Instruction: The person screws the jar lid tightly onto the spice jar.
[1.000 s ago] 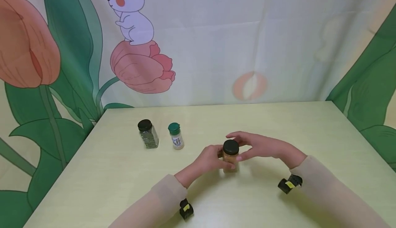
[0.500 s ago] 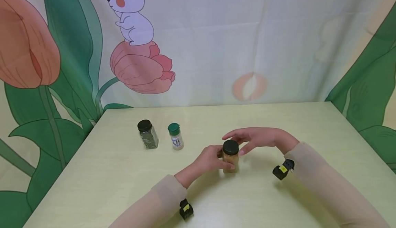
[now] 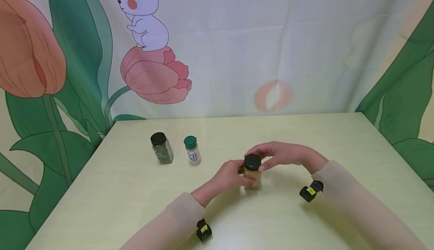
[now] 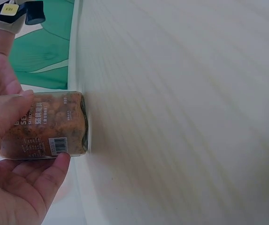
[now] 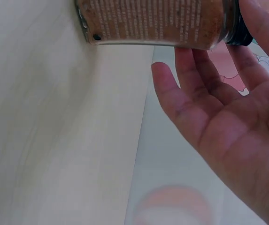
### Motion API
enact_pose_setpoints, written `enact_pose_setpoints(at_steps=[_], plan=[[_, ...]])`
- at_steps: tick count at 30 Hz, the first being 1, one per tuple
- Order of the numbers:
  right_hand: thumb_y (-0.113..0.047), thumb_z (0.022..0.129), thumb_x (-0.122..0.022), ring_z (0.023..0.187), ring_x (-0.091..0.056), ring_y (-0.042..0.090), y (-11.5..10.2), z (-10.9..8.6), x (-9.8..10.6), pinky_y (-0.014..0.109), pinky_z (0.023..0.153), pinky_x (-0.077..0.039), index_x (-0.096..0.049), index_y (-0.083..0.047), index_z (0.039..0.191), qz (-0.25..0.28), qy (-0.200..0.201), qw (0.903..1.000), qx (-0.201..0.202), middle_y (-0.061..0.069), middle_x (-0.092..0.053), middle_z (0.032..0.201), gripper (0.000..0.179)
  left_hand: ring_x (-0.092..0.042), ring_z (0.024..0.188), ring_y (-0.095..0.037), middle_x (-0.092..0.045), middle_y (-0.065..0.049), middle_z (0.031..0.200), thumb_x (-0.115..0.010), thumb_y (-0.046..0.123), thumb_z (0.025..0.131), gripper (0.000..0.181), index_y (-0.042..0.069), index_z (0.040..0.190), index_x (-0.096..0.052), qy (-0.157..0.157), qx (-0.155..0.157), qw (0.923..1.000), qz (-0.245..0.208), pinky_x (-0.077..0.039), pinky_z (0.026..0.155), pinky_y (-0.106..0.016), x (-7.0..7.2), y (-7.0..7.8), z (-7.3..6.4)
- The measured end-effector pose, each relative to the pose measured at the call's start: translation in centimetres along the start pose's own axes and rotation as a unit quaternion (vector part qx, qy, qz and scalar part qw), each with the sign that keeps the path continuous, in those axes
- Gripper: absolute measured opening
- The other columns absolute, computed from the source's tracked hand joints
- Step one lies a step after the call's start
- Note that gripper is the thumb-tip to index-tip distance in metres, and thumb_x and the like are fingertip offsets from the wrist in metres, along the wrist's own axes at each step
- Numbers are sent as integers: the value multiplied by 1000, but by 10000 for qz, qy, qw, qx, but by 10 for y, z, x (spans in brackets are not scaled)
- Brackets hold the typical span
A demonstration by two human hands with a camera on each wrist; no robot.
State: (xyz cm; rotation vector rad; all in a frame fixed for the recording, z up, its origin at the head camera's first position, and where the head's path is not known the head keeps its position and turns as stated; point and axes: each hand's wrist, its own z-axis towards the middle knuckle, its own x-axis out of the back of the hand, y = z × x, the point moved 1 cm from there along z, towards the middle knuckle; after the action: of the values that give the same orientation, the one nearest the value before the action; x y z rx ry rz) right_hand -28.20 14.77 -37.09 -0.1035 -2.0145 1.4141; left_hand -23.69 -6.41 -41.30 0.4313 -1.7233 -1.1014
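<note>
An upright spice jar (image 3: 251, 175) with orange-brown contents and a black lid (image 3: 252, 162) stands on the table. My left hand (image 3: 228, 175) grips its body from the left, thumb across the printed label; the left wrist view shows the barcode on the jar (image 4: 54, 119). From the right, my right hand (image 3: 286, 155) pinches the lid, thumb on the near side and fingers behind. The right wrist view has the thumb against the lid (image 5: 242, 30), with the other fingers partly hidden by the jar (image 5: 146, 21).
On the left of the table (image 3: 129, 201) stand a black-lidded jar of green herbs (image 3: 163, 151) and a small shaker with a green cap (image 3: 193, 152). A printed cloth (image 3: 223, 61) hangs along the table's back edge.
My right hand has shifted inward and its thumb and fingers have closed onto the lid. The left hand and the jar have stayed in place.
</note>
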Motion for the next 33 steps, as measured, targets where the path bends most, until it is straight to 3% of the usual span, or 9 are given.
enact_pose_setpoints(at_steps=[17,23,28,33], plan=[[-19,98,-70,127,-59,33,6,-6,-22,57,111,-44,-57,-4,137,-157,915,9948,411,16,-66,133,44,-68,123,-33,-75,-16,122,-85,15,84,45,-2,122,-69,2,72,10000,-14,-52,111,-48,1,0,-2],[-21,98,-70,125,-60,32,6,-8,-31,62,110,-47,-56,-3,137,-178,1307,9905,377,18,-66,131,45,-68,124,-33,-74,-17,125,-84,16,84,47,-2,125,-67,-11,77,10000,-29,-51,112,-48,0,0,-1],[-21,97,-71,118,-62,26,7,-9,-38,53,104,-55,-56,-1,135,-197,1634,9859,288,19,-64,129,45,-68,123,-32,-74,-16,124,-85,16,84,47,-1,124,-68,-28,23,10000,-23,-51,111,-47,0,-1,0],[-21,97,-71,120,-61,32,5,-9,-44,49,99,-57,-56,-1,134,-141,1848,9824,213,20,-64,129,44,-69,122,-32,-75,-16,123,-85,16,84,46,-1,123,-68,-15,-6,10000,-43,-52,110,-46,0,-1,0]])
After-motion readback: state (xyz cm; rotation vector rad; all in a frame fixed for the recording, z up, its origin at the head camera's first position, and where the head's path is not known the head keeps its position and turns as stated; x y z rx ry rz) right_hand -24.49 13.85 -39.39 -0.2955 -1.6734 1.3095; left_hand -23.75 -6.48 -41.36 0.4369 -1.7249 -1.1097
